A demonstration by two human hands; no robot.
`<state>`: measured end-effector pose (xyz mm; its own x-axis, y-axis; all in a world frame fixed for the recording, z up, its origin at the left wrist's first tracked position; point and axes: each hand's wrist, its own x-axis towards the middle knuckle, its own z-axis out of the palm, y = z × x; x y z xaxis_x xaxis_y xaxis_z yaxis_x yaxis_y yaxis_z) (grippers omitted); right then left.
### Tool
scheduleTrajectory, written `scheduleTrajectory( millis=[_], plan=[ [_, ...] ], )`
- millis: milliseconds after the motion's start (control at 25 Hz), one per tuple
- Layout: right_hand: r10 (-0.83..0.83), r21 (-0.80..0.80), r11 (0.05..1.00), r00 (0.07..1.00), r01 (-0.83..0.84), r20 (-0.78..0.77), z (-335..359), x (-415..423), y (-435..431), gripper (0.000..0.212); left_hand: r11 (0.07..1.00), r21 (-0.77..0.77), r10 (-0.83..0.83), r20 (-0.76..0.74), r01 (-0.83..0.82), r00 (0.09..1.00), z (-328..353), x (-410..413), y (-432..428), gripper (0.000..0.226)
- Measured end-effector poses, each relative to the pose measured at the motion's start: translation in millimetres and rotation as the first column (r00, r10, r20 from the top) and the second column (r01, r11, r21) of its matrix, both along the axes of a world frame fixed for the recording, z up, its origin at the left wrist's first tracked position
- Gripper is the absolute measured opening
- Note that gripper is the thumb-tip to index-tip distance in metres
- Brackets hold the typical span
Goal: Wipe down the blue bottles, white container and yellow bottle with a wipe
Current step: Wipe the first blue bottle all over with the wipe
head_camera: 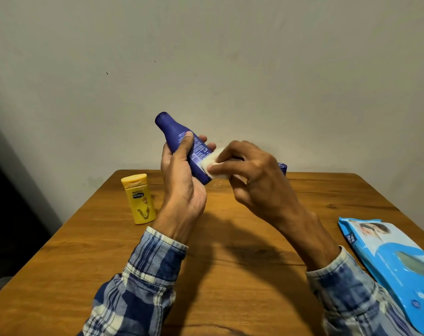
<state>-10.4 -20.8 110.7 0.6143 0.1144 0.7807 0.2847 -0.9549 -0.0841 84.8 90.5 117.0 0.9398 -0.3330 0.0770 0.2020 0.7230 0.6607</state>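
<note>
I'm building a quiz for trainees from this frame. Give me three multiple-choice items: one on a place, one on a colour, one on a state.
1. Where is the yellow bottle?
A. On the table's left part
B. In the right hand
C. On the wipes pack

2. What colour is the held bottle?
A. Green
B. Blue
C. Red

3. How is the wipe held?
A. Lying loose on the table
B. Pressed on the bottle by the right hand
C. Tucked in a sleeve

Key: 1 A, it stands on the table, untouched. 2 B, the left hand grips a blue bottle. 3 B, the right hand pinches it against the bottle.
</note>
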Motion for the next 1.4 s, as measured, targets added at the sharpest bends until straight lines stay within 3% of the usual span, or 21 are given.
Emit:
scheduleTrajectory(
  millis=[80, 200, 360, 520, 720, 960, 1080, 1160, 1240, 1400],
  plan=[
    [0.001, -0.027, 1.000, 1.000, -0.002, -0.021, 1.3, -1.3, 6.1, 0.023, 0.999, 0.039, -0.020, -0.021, 0.021, 1.000, 1.4, -2.1, -2.0, 0.039],
    [0.096, -0.111, 0.989, 0.994, -0.101, -0.055, 0.6, 0.6, 18.9, 0.020, 0.987, 0.079, -0.134, -0.105, 0.142, 0.985, 7.2, -3.5, -0.1, 0.058],
    [0.024, 0.172, 0.985, 1.000, -0.022, -0.008, 3.7, -1.0, -0.7, 0.028, 0.981, 0.077, -0.177, -0.023, 0.178, 0.984, 11.9, -12.4, 0.0, 0.048],
    [0.044, 0.099, 0.994, 0.997, -0.038, -0.061, 2.4, 0.9, 9.1, 0.039, 0.968, 0.099, -0.233, 0.027, 0.229, 0.972, 12.6, -19.0, 3.0, 0.041],
    [-0.003, 0.252, 0.968, 1.000, 0.004, -0.007, 5.5, 2.4, -0.8, 0.047, 0.927, 0.274, -0.299, 0.126, 0.257, 0.946, 13.0, -32.6, -0.5, 0.031],
    [0.001, 0.051, 0.999, 1.000, -0.002, 0.027, 4.0, -1.3, 0.5, 0.029, 0.933, 0.219, -0.311, 0.088, 0.287, 0.946, 15.3, -28.8, 3.9, 0.034],
    [-0.034, 0.212, 0.977, 0.981, -0.007, 0.190, 8.9, -1.8, -8.3, 0.030, 0.904, 0.336, -0.333, 0.166, 0.264, 0.928, 12.4, -34.6, -2.7, 0.033],
    [-0.076, 0.273, 0.962, 0.973, 0.014, 0.217, 10.7, -1.7, -10.1, 0.035, 0.894, 0.362, -0.342, 0.174, 0.263, 0.923, 11.4, -37.6, -5.4, 0.036],
    [-0.045, 0.201, 0.979, 0.990, 0.017, 0.137, 10.4, -2.1, -5.8, 0.037, 0.907, 0.298, -0.350, 0.135, 0.299, 0.927, 12.4, -35.0, -3.2, 0.034],
    [0.043, -0.125, 0.991, 0.994, -0.056, -0.104, 4.4, -3.2, 11.9, 0.026, 0.933, 0.178, -0.323, 0.041, 0.312, 0.945, 13.3, -22.3, 6.5, 0.031]
  ],
)
